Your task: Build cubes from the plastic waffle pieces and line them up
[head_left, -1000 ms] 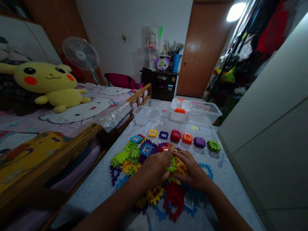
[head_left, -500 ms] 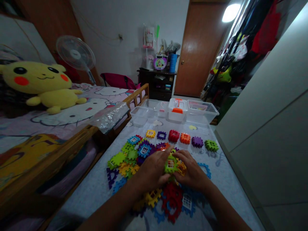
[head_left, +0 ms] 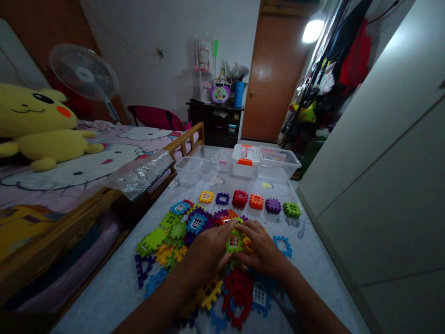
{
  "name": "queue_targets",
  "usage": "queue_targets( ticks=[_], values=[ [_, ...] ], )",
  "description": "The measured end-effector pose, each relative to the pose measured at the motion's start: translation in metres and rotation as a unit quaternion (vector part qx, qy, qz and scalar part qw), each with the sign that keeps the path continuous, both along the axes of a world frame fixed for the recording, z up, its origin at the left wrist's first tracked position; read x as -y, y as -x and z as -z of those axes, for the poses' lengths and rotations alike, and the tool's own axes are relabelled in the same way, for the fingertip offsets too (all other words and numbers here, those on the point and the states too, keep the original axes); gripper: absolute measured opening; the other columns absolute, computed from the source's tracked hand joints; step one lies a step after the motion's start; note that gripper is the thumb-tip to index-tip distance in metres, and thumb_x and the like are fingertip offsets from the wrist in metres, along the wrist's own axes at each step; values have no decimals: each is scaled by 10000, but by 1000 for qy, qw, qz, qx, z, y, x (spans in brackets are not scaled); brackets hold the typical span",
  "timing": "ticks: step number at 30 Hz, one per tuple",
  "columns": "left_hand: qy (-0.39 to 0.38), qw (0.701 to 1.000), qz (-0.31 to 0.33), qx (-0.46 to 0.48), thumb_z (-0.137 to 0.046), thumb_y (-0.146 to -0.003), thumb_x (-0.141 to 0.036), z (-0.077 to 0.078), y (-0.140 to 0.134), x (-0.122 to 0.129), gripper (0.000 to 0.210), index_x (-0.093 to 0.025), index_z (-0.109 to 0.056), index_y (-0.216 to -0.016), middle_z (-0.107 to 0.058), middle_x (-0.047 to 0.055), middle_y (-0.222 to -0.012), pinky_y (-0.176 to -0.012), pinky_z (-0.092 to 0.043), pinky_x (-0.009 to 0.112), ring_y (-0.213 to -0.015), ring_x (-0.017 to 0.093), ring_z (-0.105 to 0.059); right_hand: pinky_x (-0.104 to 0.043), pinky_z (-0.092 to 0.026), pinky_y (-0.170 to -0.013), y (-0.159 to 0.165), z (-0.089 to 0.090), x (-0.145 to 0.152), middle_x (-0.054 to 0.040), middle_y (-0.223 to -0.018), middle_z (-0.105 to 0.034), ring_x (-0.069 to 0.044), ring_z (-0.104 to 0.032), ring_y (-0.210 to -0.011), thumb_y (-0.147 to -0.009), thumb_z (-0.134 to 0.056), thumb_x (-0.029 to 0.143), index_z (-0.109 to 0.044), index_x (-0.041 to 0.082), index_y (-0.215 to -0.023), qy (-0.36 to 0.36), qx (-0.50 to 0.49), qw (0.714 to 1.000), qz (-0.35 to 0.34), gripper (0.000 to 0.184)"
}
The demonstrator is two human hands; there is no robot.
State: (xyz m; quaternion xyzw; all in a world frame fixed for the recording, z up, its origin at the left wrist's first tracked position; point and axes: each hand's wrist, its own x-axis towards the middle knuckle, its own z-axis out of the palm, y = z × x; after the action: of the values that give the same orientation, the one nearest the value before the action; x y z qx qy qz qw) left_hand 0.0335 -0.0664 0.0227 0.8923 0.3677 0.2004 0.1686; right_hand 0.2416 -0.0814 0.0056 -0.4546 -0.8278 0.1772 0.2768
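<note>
A lime-green toothed building block (head_left: 234, 241) with a white window is gripped between my two hands, above a loose pile. My left hand (head_left: 208, 246) curls round its left side, thumb low and fingers on top. From the right, my right hand (head_left: 259, 246) closes on it with fingers over its upper edge. A yellow piece (head_left: 247, 245) shows beside the green one, partly under my right fingers; whether it is joined on, I cannot tell. Around and below the hands lie flat toothed pieces: a red piece (head_left: 237, 297), a blue window piece (head_left: 196, 222) and a purple triangle piece (head_left: 143, 269).
Beyond the pile runs a row of blocks, including a red block (head_left: 239, 198) and a green block (head_left: 292, 210). Clear plastic boxes (head_left: 189, 171) stand at the table's far end. A wooden bed rail (head_left: 86, 218) borders the left, a pale cabinet (head_left: 382, 199) the right.
The view has turned slightly right, so everything sits further left in the picture. Both hands keep their hold on the green block.
</note>
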Motion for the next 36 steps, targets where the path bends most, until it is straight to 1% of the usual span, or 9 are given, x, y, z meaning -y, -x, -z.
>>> queue_targets(
  ticks=[7,11,14,17,22,25,28,32,36],
  values=[
    [-19,1000,-7,-18,-595,-748,-66,-3,-8,0,732,-196,-321,-1414,-555,119,-1383,-1029,-470,409,-1217,238,-567,-445,-410,-983,6,-9,1,-103,-1198,-580,-271,-499,-1093,-704,-681,208,-534,174,-1247,1,47,999,22,564],
    [-13,999,-8,-30,-600,-757,-90,-6,-9,1,640,-184,-401,-1358,-588,111,-1339,-1013,-478,396,-1188,241,-582,-459,-406,-988,5,-5,1,-110,-1206,-570,-276,-492,-1099,-727,-671,222,-527,174,-1254,-1,36,999,19,548],
    [-18,999,-5,-34,-610,-775,-114,-6,-8,3,602,-183,-419,-1341,-599,104,-1318,-1007,-476,394,-1169,241,-584,-478,-406,-988,5,-3,0,-116,-1204,-568,-283,-494,-1102,-741,-658,223,-524,179,-1256,-9,29,999,14,534],
    [-25,999,-19,-40,-631,-779,-139,-6,-6,4,591,-188,-424,-1331,-596,105,-1311,-1009,-462,412,-1164,251,-571,-491,-418,-980,6,-2,0,-120,-1195,-573,-288,-502,-1102,-730,-638,197,-531,177,-1241,-12,27,999,11,523],
    [0,997,-46,-58,-664,-776,-199,-8,-5,6,460,-205,-512,-1210,-625,76,-1209,-972,-463,418,-1102,261,-559,-521,-425,-979,7,-2,1,-131,-1183,-579,-303,-511,-1104,-732,-617,201,-544,176,-1215,-21,32,999,22,489],
    [-3,997,-55,-48,-684,-754,-212,-13,-6,8,483,-202,-516,-1207,-587,72,-1235,-1000,-437,411,-1139,262,-508,-538,-417,-985,7,-1,2,-136,-1187,-580,-309,-511,-1113,-744,-604,210,-545,178,-1217,-35,37,999,19,478],
    [-2,997,-53,-47,-699,-734,-228,-20,-8,9,521,-205,-512,-1220,-560,70,-1256,-1024,-411,414,-1159,265,-477,-539,-416,-980,7,0,2,-133,-1184,-586,-312,-515,-1113,-720,-599,194,-546,190,-1227,-50,39,998,9,510],
    [14,994,-51,-97,-664,-744,-181,-25,-9,9,418,-196,-548,-1145,-612,67,-1128,-951,-445,407,-1055,258,-524,-514,-434,-969,7,0,3,-134,-1211,-581,-305,-511,-1121,-735,-601,192,-525,187,-1257,-56,47,997,-7,527],
    [1,990,-43,-137,-659,-728,-161,-25,-7,6,362,-170,-578,-1080,-630,76,-1052,-894,-470,404,-988,259,-546,-523,-443,-965,9,1,3,-137,-1226,-580,-309,-509,-1127,-753,-613,201,-524,186,-1257,-69,58,996,-10,512]
  ],
)
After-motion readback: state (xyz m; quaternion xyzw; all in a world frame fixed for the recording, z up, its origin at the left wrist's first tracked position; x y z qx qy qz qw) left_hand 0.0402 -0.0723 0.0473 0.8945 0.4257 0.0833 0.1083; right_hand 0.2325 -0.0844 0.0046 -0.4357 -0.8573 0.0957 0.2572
